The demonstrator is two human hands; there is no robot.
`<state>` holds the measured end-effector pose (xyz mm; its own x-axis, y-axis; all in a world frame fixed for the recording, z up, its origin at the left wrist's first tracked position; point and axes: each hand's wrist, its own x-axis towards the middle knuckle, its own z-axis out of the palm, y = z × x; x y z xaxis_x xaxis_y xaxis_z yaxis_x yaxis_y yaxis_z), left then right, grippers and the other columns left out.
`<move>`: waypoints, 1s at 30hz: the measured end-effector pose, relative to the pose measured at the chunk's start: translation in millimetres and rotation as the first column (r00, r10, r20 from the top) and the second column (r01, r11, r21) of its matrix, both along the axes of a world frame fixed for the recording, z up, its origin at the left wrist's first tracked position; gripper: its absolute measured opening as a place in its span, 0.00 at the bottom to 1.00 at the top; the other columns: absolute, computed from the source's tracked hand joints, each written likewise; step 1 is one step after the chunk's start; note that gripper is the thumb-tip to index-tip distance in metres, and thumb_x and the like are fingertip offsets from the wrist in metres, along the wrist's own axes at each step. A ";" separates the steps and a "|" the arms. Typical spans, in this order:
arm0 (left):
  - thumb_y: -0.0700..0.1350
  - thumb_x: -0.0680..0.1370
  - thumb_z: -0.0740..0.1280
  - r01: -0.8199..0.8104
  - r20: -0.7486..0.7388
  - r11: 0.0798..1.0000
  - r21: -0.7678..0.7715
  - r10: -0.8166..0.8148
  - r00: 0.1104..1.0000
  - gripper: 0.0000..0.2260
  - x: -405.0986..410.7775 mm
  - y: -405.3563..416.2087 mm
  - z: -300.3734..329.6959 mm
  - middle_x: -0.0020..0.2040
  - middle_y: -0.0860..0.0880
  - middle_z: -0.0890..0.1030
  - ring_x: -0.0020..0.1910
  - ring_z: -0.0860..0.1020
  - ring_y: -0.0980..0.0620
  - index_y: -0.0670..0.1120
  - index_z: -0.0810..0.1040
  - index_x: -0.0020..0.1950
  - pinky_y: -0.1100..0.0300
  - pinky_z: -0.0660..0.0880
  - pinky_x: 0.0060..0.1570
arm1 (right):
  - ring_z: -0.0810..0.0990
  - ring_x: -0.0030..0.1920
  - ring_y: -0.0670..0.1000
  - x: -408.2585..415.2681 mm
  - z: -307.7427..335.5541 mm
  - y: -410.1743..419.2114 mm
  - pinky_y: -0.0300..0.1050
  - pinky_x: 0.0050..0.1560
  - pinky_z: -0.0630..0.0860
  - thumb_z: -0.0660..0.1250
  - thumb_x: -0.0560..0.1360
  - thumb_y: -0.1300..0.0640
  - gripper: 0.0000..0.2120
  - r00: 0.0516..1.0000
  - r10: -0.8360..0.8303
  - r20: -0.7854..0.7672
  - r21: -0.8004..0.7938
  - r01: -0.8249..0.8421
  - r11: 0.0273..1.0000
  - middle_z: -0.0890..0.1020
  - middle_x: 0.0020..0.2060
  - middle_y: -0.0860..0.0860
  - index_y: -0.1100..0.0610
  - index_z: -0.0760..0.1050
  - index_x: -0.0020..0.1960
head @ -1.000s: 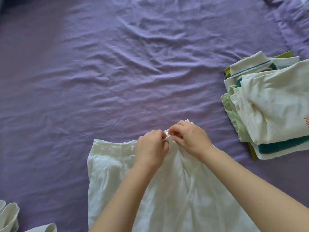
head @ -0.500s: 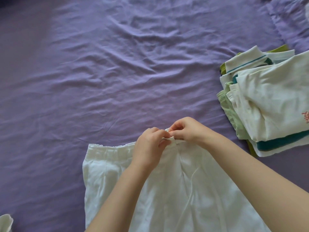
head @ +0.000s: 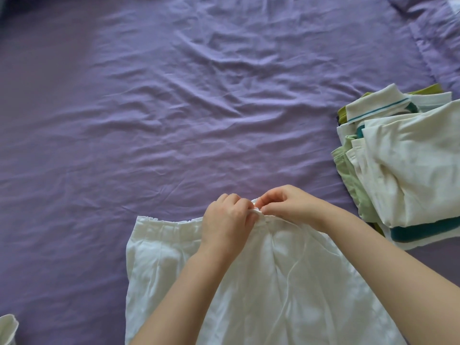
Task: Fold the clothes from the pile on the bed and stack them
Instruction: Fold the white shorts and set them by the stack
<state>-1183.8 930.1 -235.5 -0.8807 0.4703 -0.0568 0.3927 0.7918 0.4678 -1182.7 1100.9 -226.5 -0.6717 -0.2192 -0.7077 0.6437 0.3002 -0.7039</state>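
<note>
A white garment with a gathered elastic waistband (head: 171, 260) lies flat on the purple bed sheet (head: 174, 120), waistband away from me. My left hand (head: 227, 222) and my right hand (head: 286, 205) meet at the middle of the waistband, fingers pinched on the fabric there. A thin white drawstring (head: 296, 260) trails down from that spot over the cloth. At the right a stack of folded clothes (head: 408, 165) in white, pale green and teal rests on the sheet.
A bit of white cloth (head: 7, 327) shows at the bottom left corner. A purple pillow or folded sheet edge (head: 438, 38) lies at the top right. Wrinkled sheet stretches across the far and left parts of the bed.
The hands stay pinched at the waistband with small finger shifts. The drawstring now shows trailing over the cloth. The view has shifted a little.
</note>
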 end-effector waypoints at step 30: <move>0.44 0.57 0.78 0.291 0.090 0.930 -0.223 -0.278 0.956 0.12 -13.1 2.7 2.4 0.23 0.49 0.72 0.22 0.72 0.48 0.45 0.75 0.25 0.62 0.67 0.22 | 0.75 0.42 0.37 20.0 -10.6 -8.3 0.28 0.46 0.68 0.68 0.74 0.65 0.08 0.864 0.253 -0.434 0.356 -0.094 0.930 0.78 0.42 0.40 0.59 0.81 0.52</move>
<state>-1197.0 932.8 -233.1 -0.7040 0.6688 -0.2390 0.5961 0.7394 0.3130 -1162.7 1092.6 -237.2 -0.9096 -0.1854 -0.3718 0.1804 0.6299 -0.7554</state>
